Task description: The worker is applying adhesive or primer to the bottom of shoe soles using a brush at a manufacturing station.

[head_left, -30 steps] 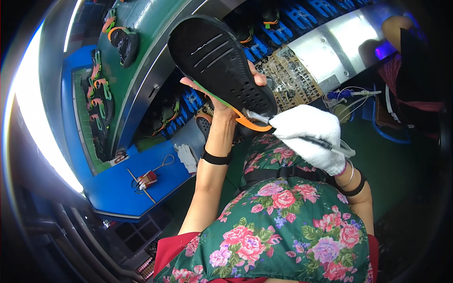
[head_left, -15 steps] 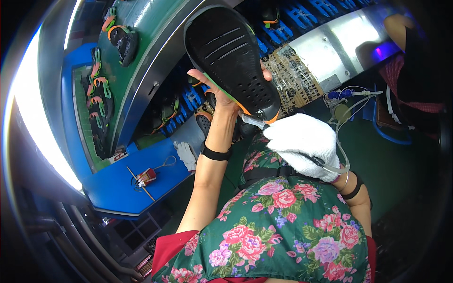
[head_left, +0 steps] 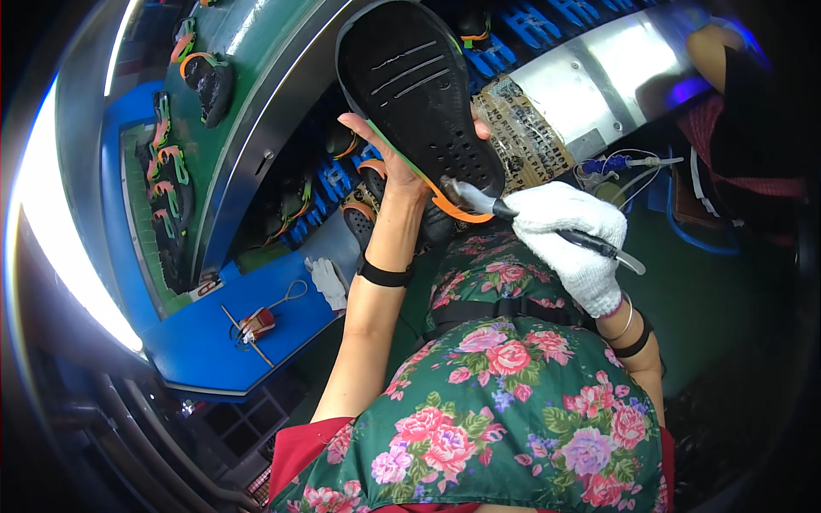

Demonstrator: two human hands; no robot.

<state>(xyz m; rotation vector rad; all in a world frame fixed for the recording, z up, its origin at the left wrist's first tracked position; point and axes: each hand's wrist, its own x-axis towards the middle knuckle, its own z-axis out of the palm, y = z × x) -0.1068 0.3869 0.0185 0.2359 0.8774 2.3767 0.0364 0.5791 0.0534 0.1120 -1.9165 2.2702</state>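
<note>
My bare left hand [head_left: 399, 175] holds a black shoe [head_left: 406, 94] by its sides, bottom up, with the toe pointing away from me. Three light lines cross its front, small holes dot the heel area, and orange and green trim edges it. In my right hand [head_left: 577, 239], which wears a white glove, is a glue brush [head_left: 479, 201] with a dark handle and a clear tube at its back end. The bristles touch the heel end of the shoe's bottom, next to the orange rim.
Left of me, a green conveyor belt [head_left: 286, 30] behind a metal rail carries black shoes [head_left: 209, 87] with orange trim. A blue shelf [head_left: 205, 355] holds a small red container [head_left: 256, 323] and a white glove [head_left: 326, 284]. Beyond my hands are blue racks [head_left: 534, 34] and a taped metal ledge [head_left: 629, 64].
The brush has moved up and left, from the heel's edge onto the heel area. My right hand has turned, showing more of the handle. The shoe is nearly in the same place.
</note>
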